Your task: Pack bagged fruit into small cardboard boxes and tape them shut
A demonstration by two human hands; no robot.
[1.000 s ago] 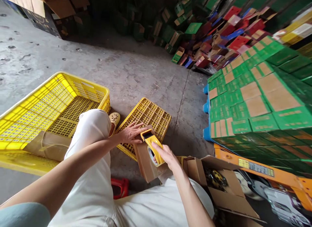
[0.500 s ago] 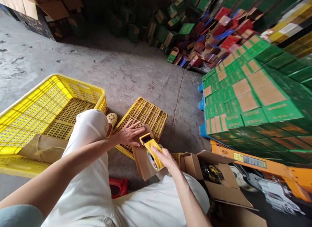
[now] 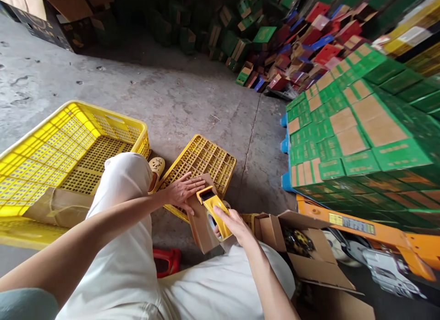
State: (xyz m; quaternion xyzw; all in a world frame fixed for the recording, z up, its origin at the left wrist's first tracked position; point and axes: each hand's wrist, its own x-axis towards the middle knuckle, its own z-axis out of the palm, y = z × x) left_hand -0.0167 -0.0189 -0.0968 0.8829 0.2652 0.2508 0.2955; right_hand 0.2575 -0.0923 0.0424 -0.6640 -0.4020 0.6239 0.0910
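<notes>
My right hand (image 3: 233, 224) is wrapped around a yellow tape dispenser (image 3: 217, 211), whose dark front end rests at the top of a small brown cardboard box (image 3: 200, 228). Part of a tape roll shows at the dispenser's side. My left hand (image 3: 183, 191) lies with fingers outstretched on the box's far-left part, holding nothing. Beneath the box is an upturned yellow plastic crate (image 3: 206, 162) with a grid surface. The dispenser hides much of the box, and I cannot make out any tape on it.
A large yellow basket (image 3: 74, 173) with brown paper inside stands left. At right are an open cardboard carton (image 3: 318, 251), an orange pallet jack (image 3: 364, 226) and stacked green boxes (image 3: 357, 132) on a blue pallet. Something red (image 3: 168, 261) lies between my legs.
My left hand has shifted slightly on the box, its fingers now closer together and flatter. My right hand and the tape dispenser are nearly unchanged. The view has moved a little.
</notes>
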